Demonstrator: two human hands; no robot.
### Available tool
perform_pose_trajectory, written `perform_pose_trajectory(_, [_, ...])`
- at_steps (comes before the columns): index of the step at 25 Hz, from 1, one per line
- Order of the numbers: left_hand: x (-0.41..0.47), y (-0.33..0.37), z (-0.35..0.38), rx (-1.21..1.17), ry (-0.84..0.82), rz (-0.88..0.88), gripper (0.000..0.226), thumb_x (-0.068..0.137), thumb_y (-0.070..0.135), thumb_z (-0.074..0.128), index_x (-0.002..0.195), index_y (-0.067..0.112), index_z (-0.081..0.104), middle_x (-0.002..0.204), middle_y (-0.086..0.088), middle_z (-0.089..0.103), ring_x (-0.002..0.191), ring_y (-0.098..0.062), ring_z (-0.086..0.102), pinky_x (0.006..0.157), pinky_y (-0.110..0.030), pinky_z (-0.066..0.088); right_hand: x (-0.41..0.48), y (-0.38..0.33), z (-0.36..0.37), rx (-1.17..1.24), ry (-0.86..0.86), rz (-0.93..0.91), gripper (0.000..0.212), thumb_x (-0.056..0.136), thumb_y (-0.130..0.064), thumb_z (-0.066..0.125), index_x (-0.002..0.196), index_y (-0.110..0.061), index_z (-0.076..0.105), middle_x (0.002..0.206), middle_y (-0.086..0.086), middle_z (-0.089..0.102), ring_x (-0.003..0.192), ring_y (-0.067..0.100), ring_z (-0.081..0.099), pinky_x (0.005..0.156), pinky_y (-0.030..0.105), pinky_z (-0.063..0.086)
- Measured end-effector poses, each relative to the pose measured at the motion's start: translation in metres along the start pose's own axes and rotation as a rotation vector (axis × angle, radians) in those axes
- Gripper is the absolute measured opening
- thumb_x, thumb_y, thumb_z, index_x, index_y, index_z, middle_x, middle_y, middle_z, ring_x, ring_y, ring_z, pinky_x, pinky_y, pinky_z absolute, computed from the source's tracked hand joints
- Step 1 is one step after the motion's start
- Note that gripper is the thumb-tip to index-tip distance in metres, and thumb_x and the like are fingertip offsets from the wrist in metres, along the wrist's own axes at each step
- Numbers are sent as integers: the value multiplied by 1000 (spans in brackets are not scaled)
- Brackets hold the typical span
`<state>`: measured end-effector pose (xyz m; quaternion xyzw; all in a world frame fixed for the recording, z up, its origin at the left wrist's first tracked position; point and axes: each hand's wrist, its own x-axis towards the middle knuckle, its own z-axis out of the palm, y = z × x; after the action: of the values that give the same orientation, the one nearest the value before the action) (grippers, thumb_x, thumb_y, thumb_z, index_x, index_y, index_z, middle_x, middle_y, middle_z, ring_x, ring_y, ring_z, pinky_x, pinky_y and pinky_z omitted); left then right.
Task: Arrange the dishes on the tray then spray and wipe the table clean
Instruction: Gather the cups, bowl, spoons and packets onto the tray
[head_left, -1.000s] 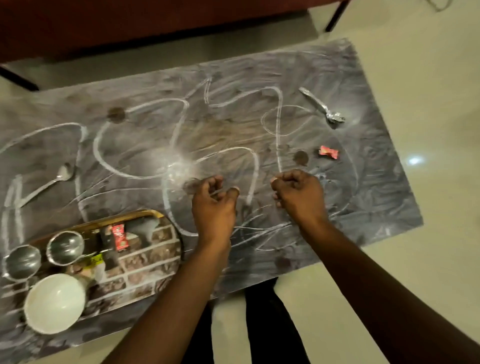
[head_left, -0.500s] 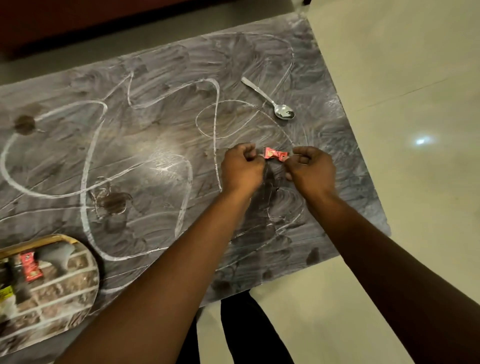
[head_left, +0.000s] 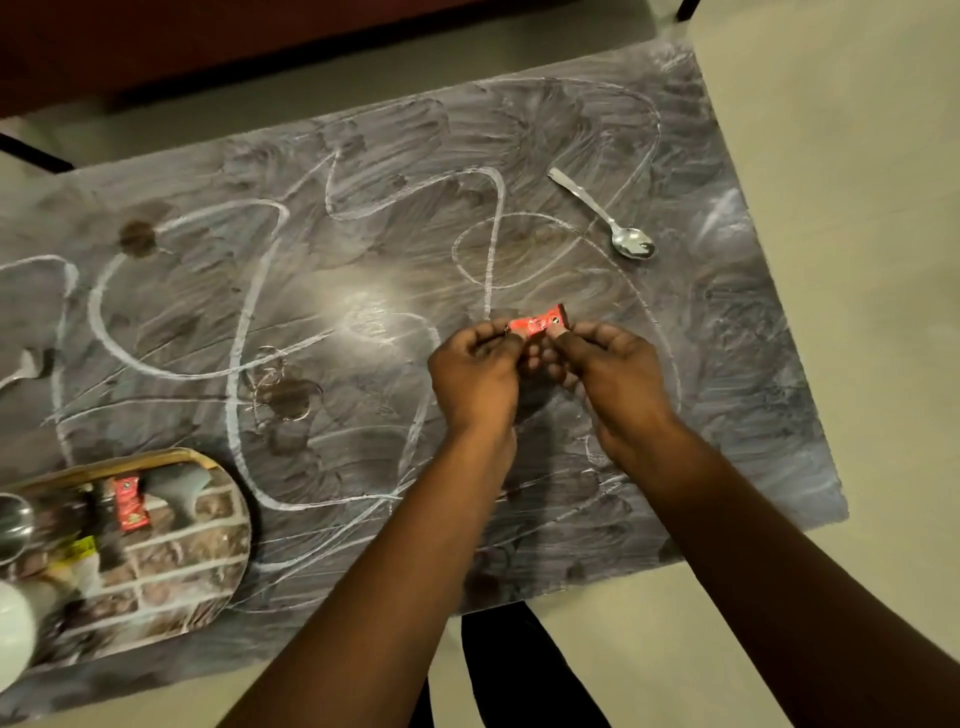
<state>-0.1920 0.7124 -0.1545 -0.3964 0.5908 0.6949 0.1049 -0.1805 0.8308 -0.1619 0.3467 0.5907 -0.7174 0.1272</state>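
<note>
A small red wrapper (head_left: 537, 323) is lifted just above the grey table (head_left: 363, 156). My left hand (head_left: 475, 374) pinches its left end and my right hand (head_left: 613, 371) pinches its right end. A steel spoon (head_left: 605, 215) lies on the table beyond my right hand. The oval brick-patterned tray (head_left: 197, 561) sits at the near left. It carries another red wrapper (head_left: 129, 503), a steel bowl (head_left: 11, 526) and a white bowl (head_left: 13, 631), both cut off by the frame edge. White smears and brown stains (head_left: 137, 238) cover the tabletop.
A second spoon (head_left: 21, 366) shows partly at the far left edge. The table's right edge and near edge drop to a pale floor (head_left: 857, 208). A dark red piece of furniture (head_left: 208, 31) runs along the back.
Both hands reached right to the red wrapper and took its ends. They have since lifted it and tilted it slightly. The view shifted back left, showing more of the tray.
</note>
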Motion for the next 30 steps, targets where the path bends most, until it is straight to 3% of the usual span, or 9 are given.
perform_pose_trajectory(2, [-5, 4, -46, -89, 40, -5, 15, 93, -10, 74, 108, -8, 75, 88, -21, 79, 70, -23, 74, 71, -33, 64, -14, 5, 34, -33, -81, 2, 11, 97, -10, 75, 101, 0, 76, 82, 11, 78, 71, 13, 72, 66, 21, 60])
perform_pose_trajectory(6, [-17, 6, -152, -173, 139, -8, 7, 93, -6, 77, 99, -2, 75, 73, -10, 79, 57, -16, 74, 57, -24, 62, -44, 32, 114, -166, -260, -21, 4, 95, -9, 77, 93, -5, 77, 73, 6, 76, 62, 8, 69, 60, 19, 58])
perform_pose_trajectory(10, [-21, -1, -259, -232, 313, -35, 9, 93, -1, 79, 99, -6, 78, 71, -13, 79, 57, -18, 72, 54, -24, 60, -77, 76, 206, -447, -393, -24, 9, 93, -12, 80, 86, -15, 75, 70, 6, 77, 64, 17, 70, 64, 34, 57])
perform_pose_trajectory(14, [-14, -7, -334, -291, 431, -107, 7, 92, -1, 80, 85, 0, 80, 63, -12, 76, 49, -16, 69, 49, -23, 59, -101, 109, 276, -737, -500, -171, 11, 93, -11, 78, 84, -17, 78, 68, 2, 77, 57, 9, 69, 63, 28, 56])
perform_pose_trajectory(17, [3, -11, -360, -322, 472, -127, 12, 93, -8, 75, 83, -4, 78, 63, -15, 74, 46, -15, 68, 49, -23, 60, -108, 117, 308, -1065, -483, -418, 4, 88, -24, 79, 87, -23, 82, 80, -5, 80, 72, 11, 74, 71, 28, 57])
perform_pose_trajectory(19, [15, -12, -366, -362, 484, -153, 4, 92, -9, 76, 91, -12, 77, 68, -20, 73, 47, -17, 68, 50, -25, 60, -111, 117, 322, -1198, -434, -454, 10, 88, -34, 76, 92, -28, 82, 87, -6, 81, 81, 15, 76, 76, 33, 60])
perform_pose_trajectory(21, [24, -16, -367, -371, 490, -173, 11, 91, -8, 78, 96, -17, 76, 74, -24, 74, 51, -21, 68, 52, -25, 62, -110, 116, 329, -1300, -387, -500, 14, 88, -38, 73, 96, -31, 81, 90, -8, 81, 86, 17, 76, 77, 32, 60])
perform_pose_trajectory(30, [24, -23, -363, -381, 502, -214, 13, 87, -3, 85, 95, -11, 79, 92, -31, 81, 62, -29, 75, 61, -30, 68, -114, 115, 331, -1323, -337, -517, 10, 84, -39, 72, 83, -29, 74, 77, -12, 72, 80, 13, 71, 82, 42, 61])
